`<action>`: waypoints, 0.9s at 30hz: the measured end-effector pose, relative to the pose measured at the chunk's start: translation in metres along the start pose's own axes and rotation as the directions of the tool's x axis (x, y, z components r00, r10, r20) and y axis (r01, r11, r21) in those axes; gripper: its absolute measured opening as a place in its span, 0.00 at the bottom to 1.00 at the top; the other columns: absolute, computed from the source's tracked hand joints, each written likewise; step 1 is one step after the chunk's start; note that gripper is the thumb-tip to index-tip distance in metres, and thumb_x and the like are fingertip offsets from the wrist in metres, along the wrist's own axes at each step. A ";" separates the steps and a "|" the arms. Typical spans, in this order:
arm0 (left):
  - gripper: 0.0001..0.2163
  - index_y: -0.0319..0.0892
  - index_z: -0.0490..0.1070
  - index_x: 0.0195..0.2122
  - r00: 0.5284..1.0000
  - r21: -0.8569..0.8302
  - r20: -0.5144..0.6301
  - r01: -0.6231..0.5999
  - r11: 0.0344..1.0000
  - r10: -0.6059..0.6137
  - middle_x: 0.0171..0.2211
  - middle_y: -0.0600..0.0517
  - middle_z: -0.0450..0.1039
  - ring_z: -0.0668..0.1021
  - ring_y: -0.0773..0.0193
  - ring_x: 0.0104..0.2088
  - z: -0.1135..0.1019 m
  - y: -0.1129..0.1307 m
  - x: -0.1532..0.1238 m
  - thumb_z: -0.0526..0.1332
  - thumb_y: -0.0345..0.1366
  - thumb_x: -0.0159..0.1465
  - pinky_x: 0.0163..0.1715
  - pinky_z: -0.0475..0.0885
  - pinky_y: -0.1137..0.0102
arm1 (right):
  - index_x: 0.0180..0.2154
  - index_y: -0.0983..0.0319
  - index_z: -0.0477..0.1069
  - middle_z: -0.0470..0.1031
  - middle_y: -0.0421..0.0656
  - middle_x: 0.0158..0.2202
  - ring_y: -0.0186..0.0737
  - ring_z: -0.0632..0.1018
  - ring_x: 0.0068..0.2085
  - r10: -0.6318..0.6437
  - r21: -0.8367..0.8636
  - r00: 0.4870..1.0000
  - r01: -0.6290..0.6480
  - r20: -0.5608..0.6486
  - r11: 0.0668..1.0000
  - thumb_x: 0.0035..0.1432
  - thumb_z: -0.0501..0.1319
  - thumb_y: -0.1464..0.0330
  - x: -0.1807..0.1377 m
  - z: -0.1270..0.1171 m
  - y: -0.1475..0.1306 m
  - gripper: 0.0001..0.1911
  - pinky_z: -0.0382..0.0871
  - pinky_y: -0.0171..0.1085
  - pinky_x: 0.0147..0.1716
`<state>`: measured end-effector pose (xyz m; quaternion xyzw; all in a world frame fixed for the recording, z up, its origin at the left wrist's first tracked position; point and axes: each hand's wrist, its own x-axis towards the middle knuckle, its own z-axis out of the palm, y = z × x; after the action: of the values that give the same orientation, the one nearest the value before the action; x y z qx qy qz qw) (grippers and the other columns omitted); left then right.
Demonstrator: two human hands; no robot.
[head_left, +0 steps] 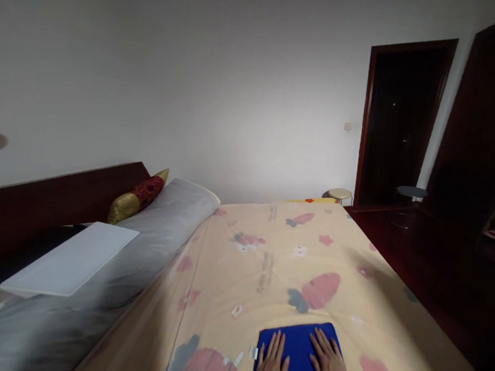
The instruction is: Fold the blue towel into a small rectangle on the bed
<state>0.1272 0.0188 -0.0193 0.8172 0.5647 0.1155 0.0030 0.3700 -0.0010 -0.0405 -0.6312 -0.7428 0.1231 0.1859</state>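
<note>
A folded blue cloth (299, 341) lies flat on the bed near the bottom edge of the view. My left hand (271, 364) rests palm down on its left part, fingers spread and pointing away from me. My right hand (328, 362) lies flat on its right part, fingers also spread. Neither hand grips anything. The cloth sits on a pale yellow sheet (267, 267) printed with red carrots and small flowers.
A long grey bolster (140, 245) runs along the bed's left side, with a white board (70, 257) on it and a red and gold cushion (139, 195) by the dark wooden headboard (58, 193). Two round stools (340, 194) stand near a dark doorway (400, 123). Dark floor lies right.
</note>
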 end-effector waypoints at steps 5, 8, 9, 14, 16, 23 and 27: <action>0.25 0.52 0.41 0.65 0.954 0.130 -0.180 0.264 0.956 -0.239 0.66 0.54 0.53 0.62 0.56 0.64 0.008 -0.023 -0.001 0.44 0.43 0.67 0.62 0.58 0.49 | 0.65 0.60 0.47 0.48 0.43 0.68 0.45 0.52 0.68 0.281 -0.093 0.947 -0.297 -0.154 0.950 0.64 0.41 0.53 0.002 0.002 0.015 0.32 0.49 0.55 0.65; 0.25 0.52 0.42 0.65 0.954 0.133 -0.173 0.269 0.954 -0.245 0.66 0.54 0.53 0.62 0.56 0.64 0.010 -0.025 -0.002 0.44 0.43 0.67 0.62 0.56 0.48 | 0.65 0.61 0.48 0.48 0.43 0.68 0.45 0.52 0.68 0.272 -0.110 0.951 -0.289 -0.147 0.951 0.63 0.41 0.53 0.002 0.004 0.017 0.33 0.49 0.55 0.65; 0.24 0.51 0.43 0.65 0.954 0.131 -0.162 0.275 0.953 -0.253 0.66 0.53 0.53 0.62 0.56 0.64 0.009 -0.024 -0.002 0.44 0.42 0.67 0.62 0.56 0.47 | 0.65 0.61 0.49 0.49 0.44 0.68 0.45 0.52 0.68 0.269 -0.116 0.952 -0.286 -0.142 0.951 0.63 0.41 0.53 0.003 0.004 0.017 0.33 0.49 0.55 0.64; 0.25 0.49 0.46 0.64 0.957 0.102 -0.143 0.267 0.958 -0.251 0.66 0.50 0.53 0.58 0.50 0.66 -0.007 -0.006 0.008 0.46 0.42 0.66 0.63 0.49 0.40 | 0.64 0.63 0.53 0.51 0.46 0.67 0.51 0.56 0.67 0.337 -0.144 0.923 -0.365 -0.186 0.920 0.62 0.41 0.61 0.018 0.003 -0.007 0.31 0.49 0.60 0.63; 0.25 0.49 0.43 0.65 0.979 0.044 -0.096 0.184 0.982 -0.179 0.67 0.50 0.50 0.56 0.51 0.66 -0.010 0.008 0.015 0.46 0.43 0.66 0.64 0.50 0.42 | 0.64 0.59 0.51 0.49 0.43 0.67 0.49 0.54 0.67 0.264 -0.093 0.954 -0.278 -0.141 0.956 0.62 0.40 0.63 0.026 0.007 -0.029 0.30 0.49 0.59 0.64; 0.24 0.54 0.38 0.64 0.986 -0.156 0.161 -0.014 0.988 0.039 0.67 0.57 0.48 0.58 0.59 0.66 0.003 0.023 0.019 0.43 0.42 0.67 0.64 0.57 0.53 | 0.63 0.51 0.52 0.50 0.37 0.67 0.43 0.54 0.67 0.006 0.043 0.995 -0.010 0.096 0.999 0.63 0.45 0.59 0.029 0.017 -0.051 0.27 0.53 0.53 0.64; 0.25 0.55 0.39 0.64 0.988 -0.023 0.004 0.155 0.988 -0.155 0.67 0.57 0.48 0.60 0.57 0.65 0.004 -0.018 0.001 0.43 0.45 0.67 0.62 0.59 0.49 | 0.64 0.54 0.51 0.49 0.40 0.67 0.47 0.54 0.67 0.173 -0.029 0.983 -0.175 -0.054 0.984 0.63 0.43 0.49 0.010 0.007 0.013 0.32 0.51 0.57 0.64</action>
<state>0.1122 0.0270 -0.0253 0.7707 0.6253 0.1204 0.0220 0.3772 0.0117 -0.0509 -0.6997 -0.6818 0.1102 0.1829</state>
